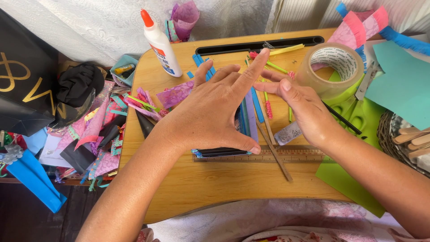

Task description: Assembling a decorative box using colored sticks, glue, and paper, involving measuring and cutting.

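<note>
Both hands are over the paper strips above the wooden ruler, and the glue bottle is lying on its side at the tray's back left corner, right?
Not quite. The head view shows the glue bottle standing upright, orange cap up, at the back left corner of the wooden tray. The rest holds: the left hand and right hand are over the paper strips, above the wooden ruler.

A home craft corner: a small wooden lap table (pixel 215 188) sits against lace curtains (pixel 103 27), crowded with a glue bottle (pixel 160 45), a roll of clear tape (pixel 335 68), a wooden ruler (pixel 286 155) and coloured paper scraps (pixel 96 134) spilling alongside.
</note>
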